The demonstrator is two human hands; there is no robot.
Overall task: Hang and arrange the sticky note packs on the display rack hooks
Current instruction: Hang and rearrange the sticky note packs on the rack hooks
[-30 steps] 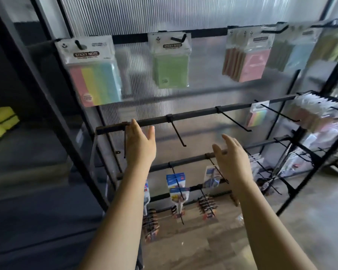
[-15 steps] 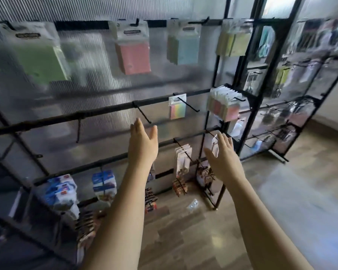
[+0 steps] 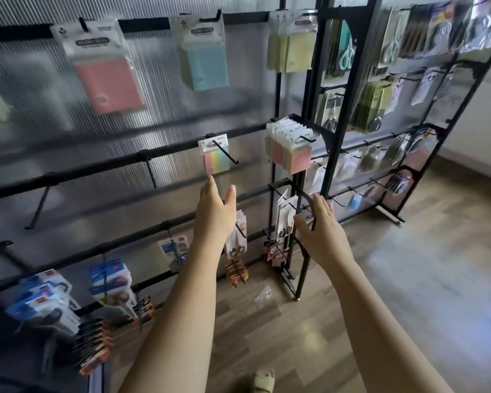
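Top rail, left to right: the pink sticky note pack in a clear header bag [image 3: 108,72], the pale blue sticky note pack [image 3: 203,56] and the yellow sticky note packs [image 3: 291,42] each hang by the header hole on a hook, so faces point out and colours stay sorted.

Mid rail: two bare black wire hooks [image 3: 150,173] to the left, then the single rainbow-striped sticky note pack [image 3: 214,156] sits at the back of its long hook [image 3: 226,152] (room in front for more).

Your left hand [image 3: 214,211] is up just below that rainbow pack, fingers straight, holding nothing. The thick stack of pink sticky note packs [image 3: 291,147] fills its hook at the rack's rt end, prob. the stock to spread out.

Your right hand [image 3: 319,231] is also flat and empty, near the black metal rack frame [image 3: 277,97], below the stack.
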